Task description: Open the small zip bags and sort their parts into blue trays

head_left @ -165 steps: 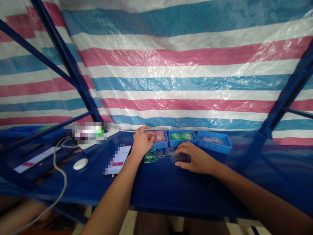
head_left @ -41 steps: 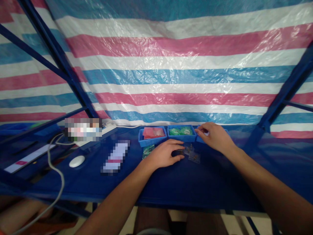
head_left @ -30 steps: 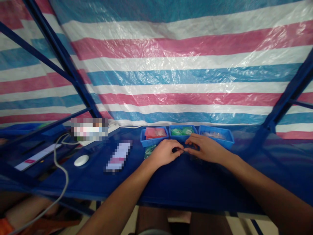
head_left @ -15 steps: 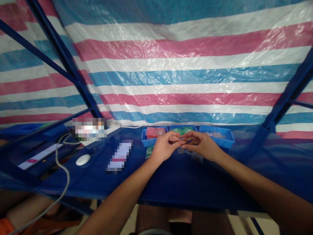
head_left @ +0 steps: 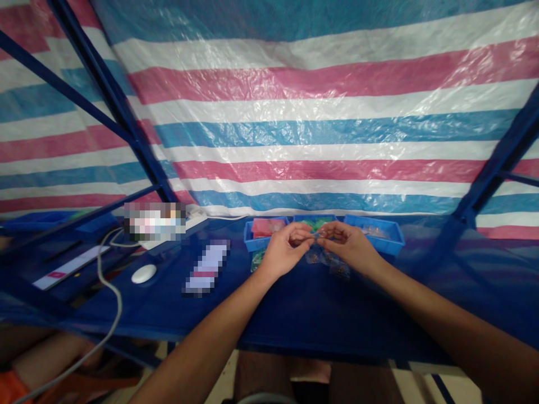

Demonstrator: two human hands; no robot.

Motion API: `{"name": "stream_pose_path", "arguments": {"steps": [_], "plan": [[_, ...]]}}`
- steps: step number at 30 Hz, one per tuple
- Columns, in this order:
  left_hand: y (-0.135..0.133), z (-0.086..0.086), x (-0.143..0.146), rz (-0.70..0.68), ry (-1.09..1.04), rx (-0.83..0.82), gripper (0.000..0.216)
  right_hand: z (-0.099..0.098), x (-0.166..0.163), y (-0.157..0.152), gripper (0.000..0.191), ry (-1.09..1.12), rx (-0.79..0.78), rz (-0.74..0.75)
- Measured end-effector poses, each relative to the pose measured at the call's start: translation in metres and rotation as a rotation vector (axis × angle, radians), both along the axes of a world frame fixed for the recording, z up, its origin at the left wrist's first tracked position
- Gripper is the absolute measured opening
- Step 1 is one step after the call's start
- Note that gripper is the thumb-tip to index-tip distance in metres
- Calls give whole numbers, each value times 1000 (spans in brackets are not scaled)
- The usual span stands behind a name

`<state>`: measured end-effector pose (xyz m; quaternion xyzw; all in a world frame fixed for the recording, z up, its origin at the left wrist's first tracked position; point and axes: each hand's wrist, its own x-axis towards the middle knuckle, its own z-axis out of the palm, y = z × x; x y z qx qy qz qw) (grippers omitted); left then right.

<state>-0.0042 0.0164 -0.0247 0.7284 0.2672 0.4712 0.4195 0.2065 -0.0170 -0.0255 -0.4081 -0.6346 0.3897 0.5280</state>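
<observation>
My left hand (head_left: 285,249) and my right hand (head_left: 346,244) are raised together just above the blue table (head_left: 295,314), fingertips meeting in a pinch on a small clear plastic bag (head_left: 315,239) held between them. What the bag holds is too small to make out. Below the hands lie more small clear bags (head_left: 332,264) and a green one (head_left: 257,260). Behind them stand three blue trays: one with red bags (head_left: 264,228), one with green bags (head_left: 316,220), one with clear bags (head_left: 374,232).
A blurred phone (head_left: 207,267), a white mouse (head_left: 144,273) with a grey cable (head_left: 110,303), a white power strip (head_left: 193,219) and a flat white device (head_left: 69,266) lie at the left. Blue frame poles (head_left: 122,118) and a striped tarp (head_left: 320,123) close the back.
Both hands came together from the table and tray, picked up a small clear bag and lifted it; they now hold it slightly higher than half a second ago.
</observation>
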Motion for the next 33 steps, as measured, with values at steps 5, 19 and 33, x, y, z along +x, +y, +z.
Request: {"name": "stream_pose_path", "arguments": {"steps": [5,19,33], "plan": [[-9,9,-5,159,225,194,30,-3,1,0,34,-27,13,13],[-2,4,-2,52,38,-43,32,-3,-1,0,31,-42,102,45],[-15,16,-10,40,485,493,21,27,96,18,17,-825,418,-567]]}}
